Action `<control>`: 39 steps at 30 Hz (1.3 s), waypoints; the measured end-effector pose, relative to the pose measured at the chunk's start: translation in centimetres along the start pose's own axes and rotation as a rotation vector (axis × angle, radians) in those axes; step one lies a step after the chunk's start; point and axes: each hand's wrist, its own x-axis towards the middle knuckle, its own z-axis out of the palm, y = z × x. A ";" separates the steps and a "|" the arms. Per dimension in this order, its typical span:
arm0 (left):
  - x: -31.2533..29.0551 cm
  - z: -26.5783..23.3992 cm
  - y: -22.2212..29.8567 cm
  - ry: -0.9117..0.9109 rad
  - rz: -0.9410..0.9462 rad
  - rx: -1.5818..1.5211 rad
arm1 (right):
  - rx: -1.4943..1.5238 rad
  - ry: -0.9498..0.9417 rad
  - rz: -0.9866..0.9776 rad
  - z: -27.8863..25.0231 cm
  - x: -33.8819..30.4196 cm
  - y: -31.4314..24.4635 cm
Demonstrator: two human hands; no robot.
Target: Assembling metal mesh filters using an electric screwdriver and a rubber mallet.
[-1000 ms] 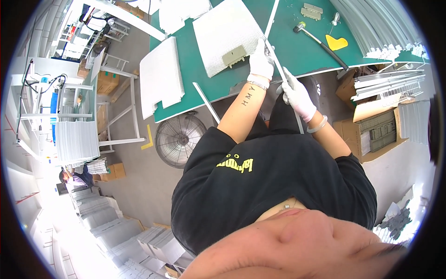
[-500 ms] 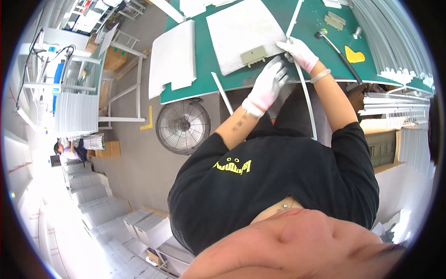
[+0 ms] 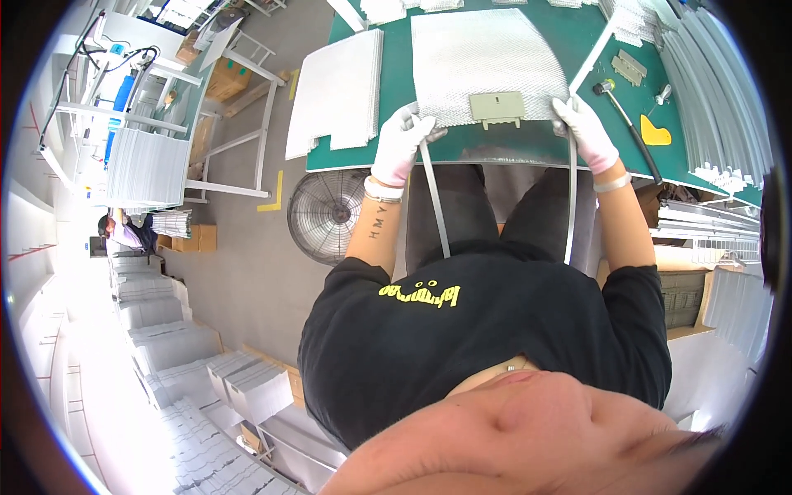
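A white honeycomb-patterned mesh sheet lies on the green-topped table. Across its near edge sits a grey-green plastic plate with small tabs pointing toward me. My left hand, in a white glove, is closed at the sheet's near left corner around a thin white strip, whose lower end reaches toward my lap. At the near right corner, my gloved right hand pinches a second, longer white strip that runs past the sheet's right side. The fingertips of both hands are partly hidden.
A stack of white sheets rests to the left. On the right lie a hammer, a yellow flat piece, another grey-green part and many long white strips. A round caged fan stands below the table's left end.
My left hand has moved left from the sheet's near edge and closed on the left strip. The sheet now sits straighter, and my right hand stays on its strip. The whole view has shifted somewhat.
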 end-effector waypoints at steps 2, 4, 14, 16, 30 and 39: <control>-0.7 2.9 1.7 0.133 0.018 0.023 | -0.065 0.005 -0.028 -0.3 -1.1 -1.0; -1.6 4.6 2.9 0.082 0.151 0.050 | 0.013 -0.005 -0.105 0.5 -2.3 -2.4; -10.3 5.1 5.4 0.003 0.298 -0.353 | -0.167 -0.037 -0.311 6.6 -8.8 -9.0; -11.0 1.9 4.6 0.185 0.418 0.172 | -0.325 -0.028 -0.363 6.7 -8.8 -10.3; 4.3 6.1 13.4 0.353 0.908 0.399 | -0.357 0.491 -0.795 8.4 1.7 -14.6; 4.7 4.4 10.8 0.293 0.830 0.465 | -0.303 0.196 -0.639 5.3 3.6 -12.1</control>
